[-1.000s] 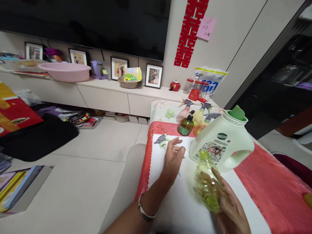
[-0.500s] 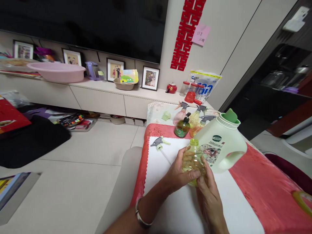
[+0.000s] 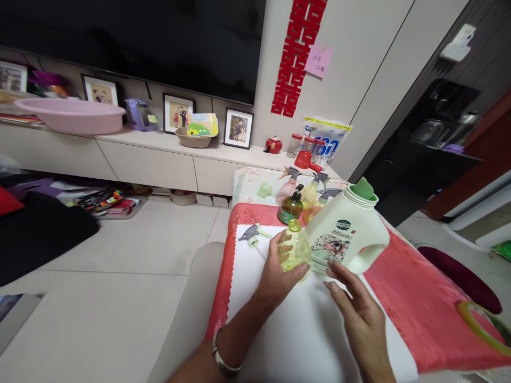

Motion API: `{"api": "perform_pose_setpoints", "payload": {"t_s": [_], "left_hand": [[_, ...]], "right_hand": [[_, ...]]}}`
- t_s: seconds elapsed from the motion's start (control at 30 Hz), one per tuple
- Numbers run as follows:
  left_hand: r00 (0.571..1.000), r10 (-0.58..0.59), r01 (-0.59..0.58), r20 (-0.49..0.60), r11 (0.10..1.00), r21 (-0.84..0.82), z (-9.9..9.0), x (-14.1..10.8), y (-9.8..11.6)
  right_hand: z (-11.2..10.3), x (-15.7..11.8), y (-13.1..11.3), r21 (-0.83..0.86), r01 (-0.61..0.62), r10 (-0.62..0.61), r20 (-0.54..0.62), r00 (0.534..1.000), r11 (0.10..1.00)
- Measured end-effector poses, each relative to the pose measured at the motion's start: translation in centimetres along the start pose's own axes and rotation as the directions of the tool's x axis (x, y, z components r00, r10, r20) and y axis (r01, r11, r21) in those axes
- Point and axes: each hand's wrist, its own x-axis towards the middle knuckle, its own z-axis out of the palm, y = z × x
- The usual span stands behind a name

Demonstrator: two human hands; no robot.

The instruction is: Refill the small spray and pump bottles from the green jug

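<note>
My left hand (image 3: 279, 274) is wrapped round a clear yellow bottle (image 3: 296, 247) with no top on its neck, held upright over the white mat (image 3: 295, 330). To its right, my right hand (image 3: 357, 306) is off the bottle, fingers apart and holding nothing. Behind the hands stands a large pale green jug (image 3: 339, 234) with a green piece in its mouth. A grey and green spray head (image 3: 252, 234) with a thin tube lies on the mat at left. The bottle hides the tube's end.
Behind the mat stand a dark green pump bottle (image 3: 291, 208) and several spray bottles. A roll of tape (image 3: 471, 319) lies on the red cloth (image 3: 423, 298) at right. Farther back, a shelf (image 3: 151, 139) bears picture frames and a pink basin (image 3: 75, 118).
My right hand has let go of the yellow bottle and moved away to the right. My left hand still holds the bottle. The whole view has shifted slightly.
</note>
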Motion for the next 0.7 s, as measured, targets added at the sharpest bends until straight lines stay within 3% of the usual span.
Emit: {"api": "perform_pose_setpoints", "payload": {"t_s": [0.2,0.37,0.47,0.53,0.7], "left_hand": [[0.991,0.091,-0.075,-0.095,0.983,0.167,0.3,0.6,-0.6],[0.981,0.123,-0.074,-0.149,0.952,0.298,0.3,0.9,-1.0],[0.977,0.145,-0.084,-0.154,0.934,0.348,0.4,1.0,-1.3],[0.977,0.144,-0.077,-0.158,0.925,0.371,0.4,1.1,-1.6],[0.978,0.109,-0.029,-0.177,0.915,0.402,0.5,1.2,-2.1]], "right_hand": [[-2.9,1.4,-1.5,0.097,0.133,-0.108,-0.224,0.968,0.986],[-3.6,3.2,-1.9,0.104,0.244,-0.169,-0.471,0.866,0.964],[-4.2,4.8,-1.0,0.071,0.25,-0.171,-0.552,0.816,0.966],[-4.6,5.8,-0.3,0.036,0.216,-0.162,-0.546,0.822,0.976],[-5.3,7.8,1.2,-0.059,0.096,-0.112,-0.427,0.897,0.994]]}}
